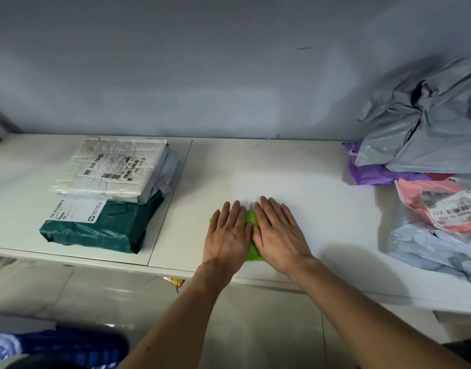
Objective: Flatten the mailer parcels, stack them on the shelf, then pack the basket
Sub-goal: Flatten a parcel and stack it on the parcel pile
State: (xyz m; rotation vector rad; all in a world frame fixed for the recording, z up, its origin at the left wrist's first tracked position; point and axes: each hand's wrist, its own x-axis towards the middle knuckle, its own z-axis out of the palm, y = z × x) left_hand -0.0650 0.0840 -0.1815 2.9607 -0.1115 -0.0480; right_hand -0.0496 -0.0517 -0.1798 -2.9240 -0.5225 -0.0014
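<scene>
I see left hand (227,233) and right hand (278,233) side by side, grip spread flat, fingers straight, pressing the green mailer (251,217) near-middle on the shelf (295,169). Stacked mailers (106,182) left, crumpled pile (426,145) right

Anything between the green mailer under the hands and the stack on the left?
Nothing visible. The left hand and right hand press flat on the green mailer. Between it and the stack there is only bare shelf, crossed by a panel seam.
</scene>
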